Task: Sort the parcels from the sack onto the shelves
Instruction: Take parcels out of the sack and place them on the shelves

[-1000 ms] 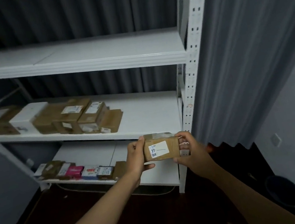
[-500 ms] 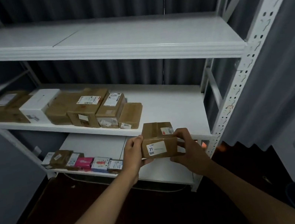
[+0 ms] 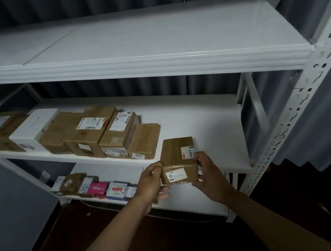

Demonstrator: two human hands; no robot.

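Left hand [image 3: 151,184] and right hand [image 3: 210,174] pinch the taped parcel [image 3: 178,162] at the middle shelf [image 3: 203,123] edge. Best slid in level, beside the row's end box [image 3: 144,141], label outward.

Both arms outstretched, left hand [image 3: 151,183] and right hand [image 3: 209,174] — fingers curled, gripping

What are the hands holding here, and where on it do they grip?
A small brown parcel, held between both hands: the left hand on its left end, the right hand on its right end, at the middle shelf's front edge.
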